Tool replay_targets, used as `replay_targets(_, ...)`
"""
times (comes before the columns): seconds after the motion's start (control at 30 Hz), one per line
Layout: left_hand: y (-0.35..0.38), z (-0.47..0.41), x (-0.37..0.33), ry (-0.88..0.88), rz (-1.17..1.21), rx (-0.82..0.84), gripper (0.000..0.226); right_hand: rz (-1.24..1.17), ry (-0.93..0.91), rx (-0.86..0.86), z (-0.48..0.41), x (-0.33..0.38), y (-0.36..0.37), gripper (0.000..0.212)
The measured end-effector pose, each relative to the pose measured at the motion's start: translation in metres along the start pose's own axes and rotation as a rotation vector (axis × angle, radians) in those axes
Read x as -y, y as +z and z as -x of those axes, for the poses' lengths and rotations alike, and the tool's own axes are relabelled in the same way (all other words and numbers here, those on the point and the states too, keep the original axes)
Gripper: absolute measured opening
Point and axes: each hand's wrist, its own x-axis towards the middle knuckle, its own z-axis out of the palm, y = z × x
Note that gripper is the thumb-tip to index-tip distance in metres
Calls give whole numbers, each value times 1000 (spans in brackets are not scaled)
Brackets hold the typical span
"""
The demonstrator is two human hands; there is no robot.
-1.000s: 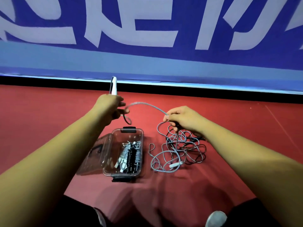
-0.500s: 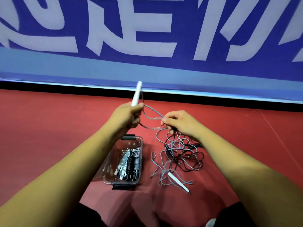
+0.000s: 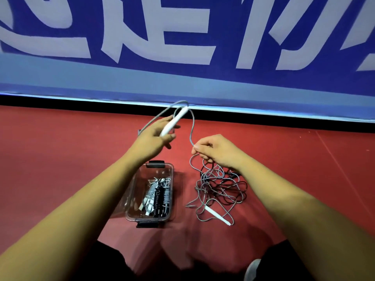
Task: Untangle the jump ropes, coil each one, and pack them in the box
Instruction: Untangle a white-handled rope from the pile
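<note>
White handle (image 3: 176, 119) in left hand (image 3: 154, 138) slants up-right.

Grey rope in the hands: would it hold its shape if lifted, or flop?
Probably floppy: the grey rope arches and droops between left hand and right hand. Likely light: a fingertip pinch carries it. It may snag, since its rest lies tangled with the black rope.

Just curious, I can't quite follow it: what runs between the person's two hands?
In the head view, a grey jump rope arcs from the white handle gripped by the left hand down to the right hand, which pinches it.
</note>
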Motion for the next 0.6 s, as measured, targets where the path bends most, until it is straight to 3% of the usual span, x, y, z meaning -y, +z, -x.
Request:
replay_targets(0.1,10,7,-8,2,9,149,32,-48,-29,-37,0,7,-2,19)
replay_targets(0.27,19,11,0,-247,239,312,26,-73,-19,-21,4,7,-4,17)
replay_targets(0.43,34,5,0,-269,246,107,11,-55,3,21,-2,1,1,16)
replay_targets(0.53,32,-5,-3,-311,447,-115,15,-89,29,77,-4,-12,-1,14)
replay_targets(0.6,19,-14,-3,-363,577,-297,15,10,98,143,-3,-32,-7,15)
